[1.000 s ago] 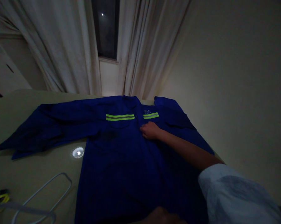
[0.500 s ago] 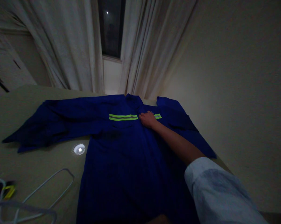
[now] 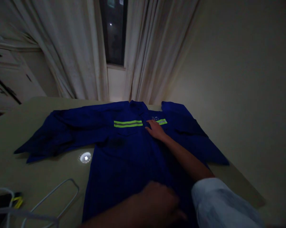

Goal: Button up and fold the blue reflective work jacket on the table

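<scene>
A dark blue work jacket [image 3: 131, 164] lies spread on the table, its collar toward the window and its sleeves out to both sides. A yellow-green reflective stripe [image 3: 128, 123] crosses its chest. My right hand [image 3: 156, 129] rests on the chest beside the front opening, just under a small light logo, with thumb and forefinger apart and nothing visible in them. Nearer to me, my left hand [image 3: 157, 201] is over the lower front of the jacket. It is smeared by motion, so its fingers cannot be made out.
White wire hangers [image 3: 55, 193] lie on the table [image 3: 62, 171] at lower left, by a black and yellow object [image 3: 17, 202]. A round lamp reflection shines on the tabletop. Curtains [image 3: 81, 57] and a window stand behind, a wall [image 3: 240, 95] at right, a cabinet [image 3: 12, 69] at far left.
My left hand has come up from the bottom edge over the jacket. My right hand's fingers have spread from a bunched grip at the chest. The view has tilted slightly.
</scene>
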The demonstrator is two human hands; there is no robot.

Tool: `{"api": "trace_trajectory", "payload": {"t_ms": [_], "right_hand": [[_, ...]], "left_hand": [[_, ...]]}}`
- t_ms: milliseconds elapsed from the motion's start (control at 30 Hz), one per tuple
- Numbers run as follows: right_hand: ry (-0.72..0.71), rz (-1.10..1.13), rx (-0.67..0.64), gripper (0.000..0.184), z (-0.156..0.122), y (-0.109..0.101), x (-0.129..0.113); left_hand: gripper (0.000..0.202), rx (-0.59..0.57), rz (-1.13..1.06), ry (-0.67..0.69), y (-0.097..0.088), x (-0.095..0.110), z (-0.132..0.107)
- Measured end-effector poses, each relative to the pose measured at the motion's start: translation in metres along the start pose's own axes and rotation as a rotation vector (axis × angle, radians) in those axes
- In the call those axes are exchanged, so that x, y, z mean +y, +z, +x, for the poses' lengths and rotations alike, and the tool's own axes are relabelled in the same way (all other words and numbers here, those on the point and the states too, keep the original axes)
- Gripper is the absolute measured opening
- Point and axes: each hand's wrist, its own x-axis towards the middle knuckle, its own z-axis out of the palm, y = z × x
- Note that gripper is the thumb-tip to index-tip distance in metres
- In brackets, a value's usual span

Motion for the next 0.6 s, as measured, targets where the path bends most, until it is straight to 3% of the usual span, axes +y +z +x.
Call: {"api": "trace_trajectory", "payload": {"t_ms": [100, 133, 200, 267, 367, 467, 533, 600], "right_hand": [[0.056, 0.133, -0.016, 0.069, -0.077, 0.011, 0.018], [0.094, 0.166, -0.045, 0.078, -0.101, 0.016, 0.022], [0.149, 0.202, -0.116, 0.089, -0.135, 0.03, 0.023], [0.167, 0.216, -0.124, 0.088, -0.148, 0.045, 0.018], [0.185, 0.216, -0.047, 0.083, -0.133, 0.058, 0.007], [0.196, 0.266, -0.017, 0.081, -0.105, 0.056, 0.0], [0.189, 0.335, 0.039, 0.078, -0.1, 0.048, -0.001], [0.173, 0.432, 0.155, 0.069, -0.117, 0.039, 0.0]], "left_hand": [[0.049, 0.272, 0.274, -0.51, -0.052, -0.053, -0.013], [0.06, 0.37, 0.392, -0.681, -0.062, -0.076, -0.018], [0.081, 0.412, 0.483, -0.919, -0.068, -0.123, -0.027], [0.083, 0.373, 0.48, -0.977, -0.065, -0.166, -0.034], [0.079, 0.362, 0.505, -0.92, -0.066, -0.208, -0.037], [0.073, 0.37, 0.527, -0.882, -0.081, -0.216, -0.033], [0.067, 0.43, 0.586, -0.846, -0.086, -0.2, -0.029], [0.056, 0.489, 0.599, -0.721, -0.079, -0.167, -0.027]]}}
